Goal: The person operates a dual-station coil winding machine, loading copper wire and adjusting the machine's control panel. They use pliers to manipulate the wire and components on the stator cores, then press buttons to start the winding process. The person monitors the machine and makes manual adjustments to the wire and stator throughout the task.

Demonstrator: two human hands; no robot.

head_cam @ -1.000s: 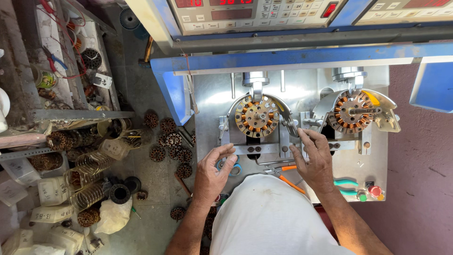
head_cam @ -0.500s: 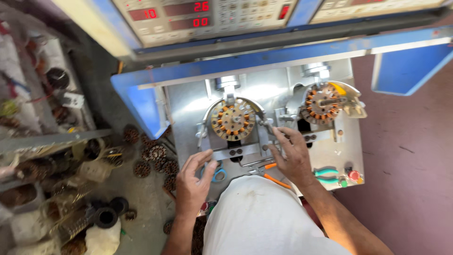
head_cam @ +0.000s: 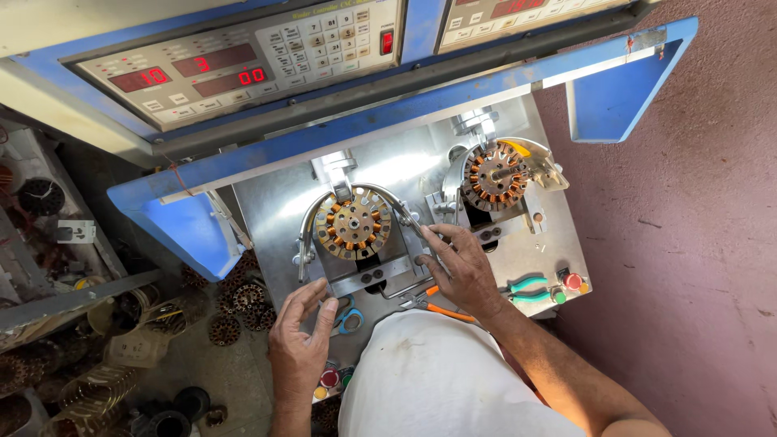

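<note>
1. At 12 o'clock of my left hand (head_cam: 299, 344), left stator (head_cam: 353, 224) sits mounted, partly wound.
2. Right stator (head_cam: 495, 175) looks fully wound.
3. Left grip wide, empty.
4. Right hand (head_cam: 461, 271) rests on fixture plate (head_cam: 405, 174), holding nothing.

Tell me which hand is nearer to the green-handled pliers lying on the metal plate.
Right. The right hand rests just left of the green-handled pliers, near the left copper-wound stator's fixture. The left hand sits at the plate's front-left edge, much farther away.
</note>
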